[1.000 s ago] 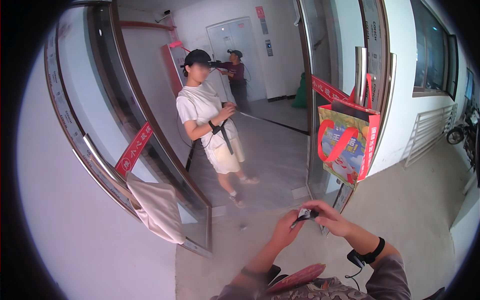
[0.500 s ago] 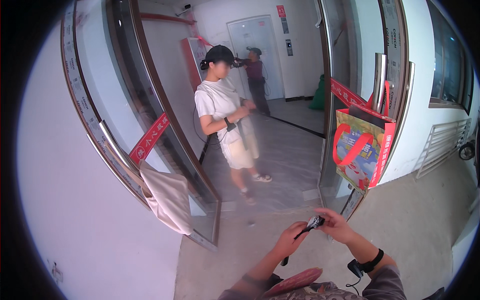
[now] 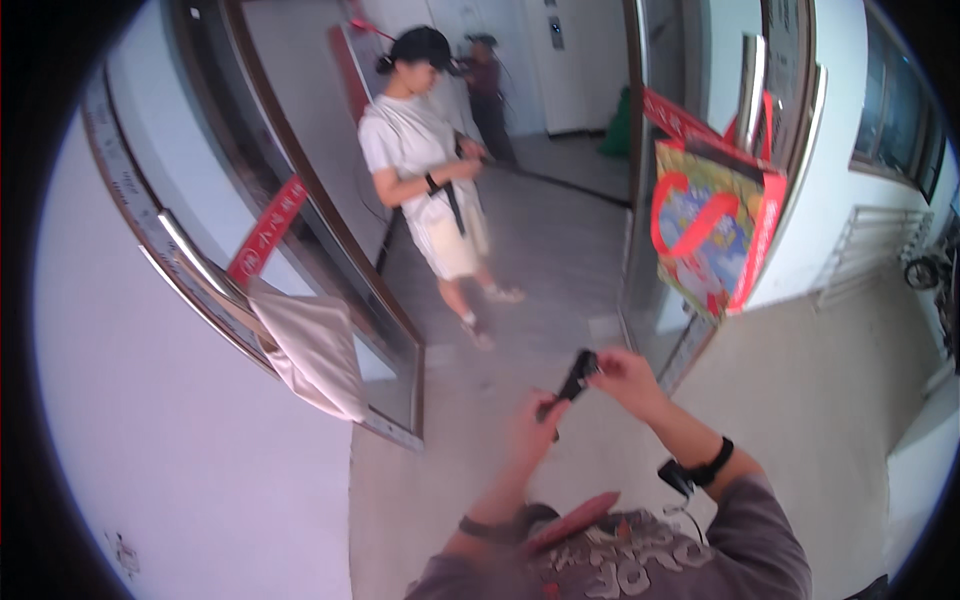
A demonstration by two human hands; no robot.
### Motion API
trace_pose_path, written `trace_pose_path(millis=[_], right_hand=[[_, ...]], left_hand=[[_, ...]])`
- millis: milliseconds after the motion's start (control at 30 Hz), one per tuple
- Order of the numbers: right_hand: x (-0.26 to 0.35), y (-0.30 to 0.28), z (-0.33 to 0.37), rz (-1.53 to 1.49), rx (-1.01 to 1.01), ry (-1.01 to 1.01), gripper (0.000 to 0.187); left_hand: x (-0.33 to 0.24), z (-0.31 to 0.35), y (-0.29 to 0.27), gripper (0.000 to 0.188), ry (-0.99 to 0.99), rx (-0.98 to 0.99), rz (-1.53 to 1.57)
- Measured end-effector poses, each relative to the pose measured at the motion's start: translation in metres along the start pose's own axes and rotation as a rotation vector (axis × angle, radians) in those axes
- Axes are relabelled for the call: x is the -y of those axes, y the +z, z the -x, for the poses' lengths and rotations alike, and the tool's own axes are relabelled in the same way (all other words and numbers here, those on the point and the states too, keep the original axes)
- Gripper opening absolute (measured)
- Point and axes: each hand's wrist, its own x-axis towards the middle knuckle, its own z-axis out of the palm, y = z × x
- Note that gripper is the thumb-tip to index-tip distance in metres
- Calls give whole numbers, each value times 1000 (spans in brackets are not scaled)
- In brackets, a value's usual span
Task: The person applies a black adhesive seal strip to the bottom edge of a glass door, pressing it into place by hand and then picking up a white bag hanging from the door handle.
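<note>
My left hand (image 3: 538, 425) is closed round the lower end of a black strap-like thing (image 3: 577, 376), held up in front of my body. At its upper end the fingers of my right hand (image 3: 628, 382) pinch it. Blur hides what kind of thing it is. Around my right wrist is a black band (image 3: 715, 462) with a small black device (image 3: 675, 477) and a thin cable on it. A dark band (image 3: 487, 530) also shows round my left wrist.
Two glass doors stand open, a pale cloth (image 3: 315, 355) hanging on the left handle and a colourful gift bag (image 3: 715, 225) on the right one. A person in white (image 3: 425, 170) stands in the doorway; another person (image 3: 487, 95) is farther in. A white rack (image 3: 870, 255) leans at right.
My view has tipped downward, so the doorway sits higher. Both hands have risen and moved left in the picture, and the black strap-like thing now stands more upright between them.
</note>
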Motion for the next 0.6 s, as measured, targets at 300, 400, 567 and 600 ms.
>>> trace_pose_path(millis=[300, 400, 567, 600], right_hand=[[-8, 21, -20, -205, -98, 7, 13], [-7, 25, -16, -96, -76, -72, 15], [17, 24, -9, 207, -1, -279, 29], [20, 23, -9, 212, -3, -276, 29]], left_hand=[[25, -18, -30, 18, 68, 389, 417], [20, -27, -38, 25, 165, 340, 459], [-17, -53, -43, 21, 206, 216, 279], [-21, -55, -43, 21, 206, 218, 285]])
